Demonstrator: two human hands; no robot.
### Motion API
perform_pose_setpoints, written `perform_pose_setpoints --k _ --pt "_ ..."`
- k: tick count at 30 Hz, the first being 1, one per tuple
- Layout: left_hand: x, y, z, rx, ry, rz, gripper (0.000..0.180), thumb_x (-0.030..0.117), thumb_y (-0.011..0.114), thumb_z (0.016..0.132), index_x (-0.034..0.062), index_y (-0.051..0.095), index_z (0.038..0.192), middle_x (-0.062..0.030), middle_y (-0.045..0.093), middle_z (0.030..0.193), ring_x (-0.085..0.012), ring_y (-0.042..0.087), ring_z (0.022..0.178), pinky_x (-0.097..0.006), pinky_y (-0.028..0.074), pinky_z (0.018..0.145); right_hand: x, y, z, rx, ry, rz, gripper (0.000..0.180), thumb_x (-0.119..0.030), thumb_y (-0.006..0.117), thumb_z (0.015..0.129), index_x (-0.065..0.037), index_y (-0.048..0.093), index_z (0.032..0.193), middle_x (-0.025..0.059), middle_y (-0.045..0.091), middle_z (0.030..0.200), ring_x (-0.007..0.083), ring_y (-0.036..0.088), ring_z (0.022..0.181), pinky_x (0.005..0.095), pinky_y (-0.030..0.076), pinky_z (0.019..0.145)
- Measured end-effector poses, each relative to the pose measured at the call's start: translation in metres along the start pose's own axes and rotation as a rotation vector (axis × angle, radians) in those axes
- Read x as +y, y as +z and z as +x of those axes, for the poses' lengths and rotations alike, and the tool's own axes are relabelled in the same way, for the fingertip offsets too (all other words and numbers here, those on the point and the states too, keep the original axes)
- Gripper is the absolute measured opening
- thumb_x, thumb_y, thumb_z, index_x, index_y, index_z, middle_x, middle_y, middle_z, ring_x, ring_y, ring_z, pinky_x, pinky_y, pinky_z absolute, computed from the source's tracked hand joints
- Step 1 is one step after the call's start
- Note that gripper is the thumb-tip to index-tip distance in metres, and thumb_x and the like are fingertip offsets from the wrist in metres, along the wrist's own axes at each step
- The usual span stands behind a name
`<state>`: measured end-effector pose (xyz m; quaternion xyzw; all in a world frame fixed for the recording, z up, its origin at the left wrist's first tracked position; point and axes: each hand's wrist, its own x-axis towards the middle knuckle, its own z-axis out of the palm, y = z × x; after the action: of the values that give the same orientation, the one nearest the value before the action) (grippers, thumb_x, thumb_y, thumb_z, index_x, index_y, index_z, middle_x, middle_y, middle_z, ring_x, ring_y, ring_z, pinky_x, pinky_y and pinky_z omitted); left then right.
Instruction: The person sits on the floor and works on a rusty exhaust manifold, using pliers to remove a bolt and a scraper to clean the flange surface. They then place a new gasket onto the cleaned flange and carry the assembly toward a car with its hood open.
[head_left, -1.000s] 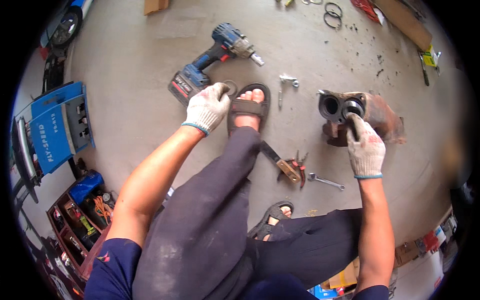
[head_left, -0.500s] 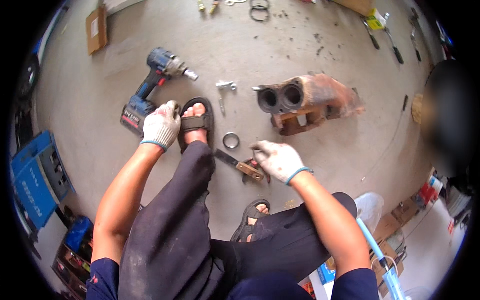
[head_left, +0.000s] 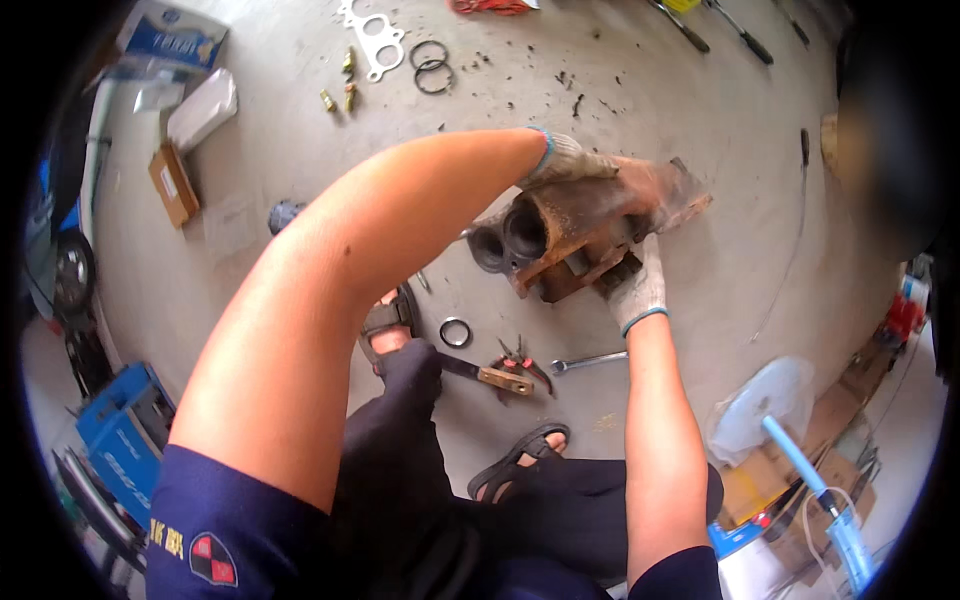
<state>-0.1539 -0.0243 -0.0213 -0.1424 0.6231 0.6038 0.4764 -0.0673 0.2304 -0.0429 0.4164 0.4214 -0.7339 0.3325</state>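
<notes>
A rusty cast exhaust manifold [head_left: 610, 205] with two round ports facing left is on the concrete floor in front of me. My gloved left hand [head_left: 575, 165] reaches across and grips its far upper side. My gloved right hand [head_left: 640, 288] holds its near side, fingers partly hidden against the casting. Closer to my feet lie a metal ring [head_left: 455, 332], red-handled pliers [head_left: 538, 373], a wood-handled scraper [head_left: 505, 380] and a wrench [head_left: 592, 362]. Only a bit of the dark blue power tool [head_left: 285, 215] shows past my left arm.
Farther off lie a flat metal gasket [head_left: 378, 48], two black rings [head_left: 432, 75], brass fittings [head_left: 350, 95] and dark debris. Long-handled tools [head_left: 740, 35] are at the far right. Left are a cardboard box [head_left: 173, 187] and a blue case [head_left: 125, 440]; right, a blue tube [head_left: 800, 460].
My left hand has crossed from beside my left foot to the manifold. My right hand has moved from above the scraper to the manifold's near side. A wrench now shows beside the pliers.
</notes>
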Motion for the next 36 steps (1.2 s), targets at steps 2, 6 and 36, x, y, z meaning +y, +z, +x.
perform_pose_setpoints --k 2,6,36 --pt "-0.003 0.003 0.005 -0.048 0.017 -0.132 0.079 0.063 0.075 0.089 0.0008 0.066 0.138 -0.0167 0.069 0.133 -0.0261 0.069 0.114 -0.041 0.055 0.099 0.004 -0.011 0.023 -0.091 0.013 0.133 0.085 -0.066 0.059 0.097 -0.013 0.036 0.16 0.0123 0.039 0.165 0.0359 0.041 0.149 0.0554 0.038 0.121" --pt "-0.002 0.009 0.009 0.185 0.108 0.245 0.084 0.068 0.08 0.081 -0.0027 0.073 0.126 -0.016 0.075 0.121 -0.0258 0.071 0.108 -0.04 0.056 0.096 0.021 0.007 0.045 0.073 -0.069 0.214 0.079 -0.063 0.057 0.1 -0.012 0.041 0.157 0.0088 0.046 0.16 0.032 0.047 0.143 0.0516 0.038 0.12" --pt "0.003 0.2 -0.233 0.515 1.918 0.671 0.04 0.036 0.077 0.077 0.0065 0.068 0.102 -0.0154 0.067 0.096 -0.0327 0.07 0.081 -0.043 0.056 0.072 0.035 -0.018 -0.217 0.466 -0.882 -0.413 0.063 -0.048 0.046 0.106 -0.014 0.039 0.158 0.0084 0.041 0.161 0.0272 0.038 0.148 0.0454 0.029 0.123"
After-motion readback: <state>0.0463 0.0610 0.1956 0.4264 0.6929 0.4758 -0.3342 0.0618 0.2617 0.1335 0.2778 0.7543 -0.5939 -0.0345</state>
